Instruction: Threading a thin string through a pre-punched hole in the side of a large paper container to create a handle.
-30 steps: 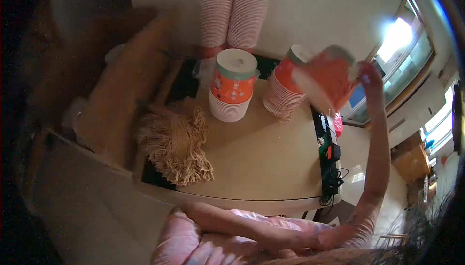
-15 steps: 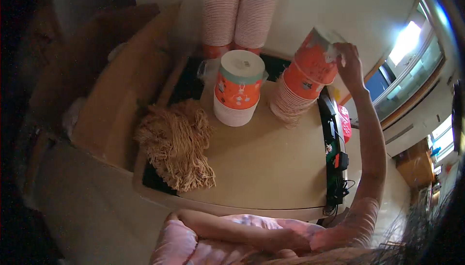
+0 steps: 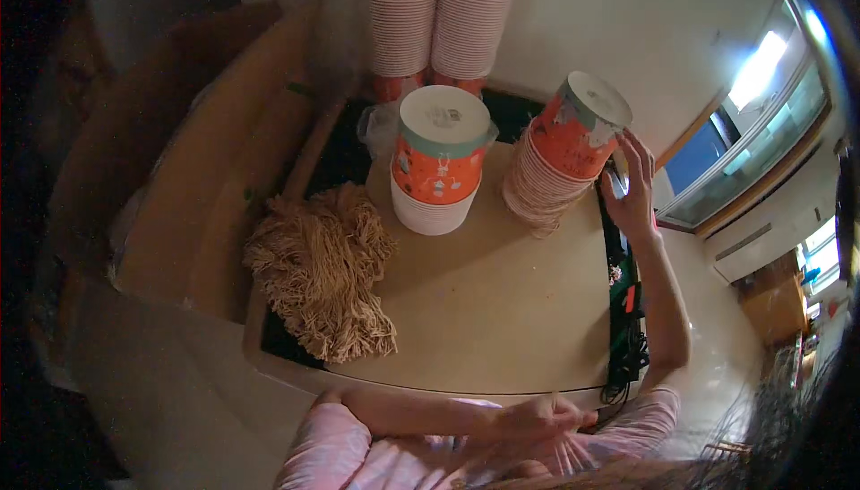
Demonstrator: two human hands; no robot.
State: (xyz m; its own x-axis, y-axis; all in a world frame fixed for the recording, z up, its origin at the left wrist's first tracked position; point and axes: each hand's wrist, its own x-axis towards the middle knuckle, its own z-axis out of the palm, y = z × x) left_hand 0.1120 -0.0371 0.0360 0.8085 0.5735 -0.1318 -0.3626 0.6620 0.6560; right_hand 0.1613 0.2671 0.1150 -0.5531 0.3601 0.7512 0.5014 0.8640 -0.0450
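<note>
Beside the stack of upside-down paper tubs (image 3: 546,176) at the right, my right hand (image 3: 634,193) has its fingers apart. Its fingertips are at the edge of the orange top tub (image 3: 582,136), which sits over the stack; whether they touch it I cannot tell. Thin tan strands hang about the stack's lower rims. My left hand (image 3: 542,414) is in front of my body, its fingers curled together by the pink shirt (image 3: 430,454). What it holds, if anything, is hidden. Another upside-down tub stack (image 3: 439,167), orange with a green band, stands mid-table.
A bundle of tan cords (image 3: 327,275) lies on the table's left side. Two tall tub stacks (image 3: 405,20) stand against the wall. An open cardboard box (image 3: 206,176) is to the left. Black cables (image 3: 632,356) run along the table's right edge.
The orange tub at the right has come down lower onto its stack. My right hand has let go of it and moved down to its side. My left hand has come into sight.
</note>
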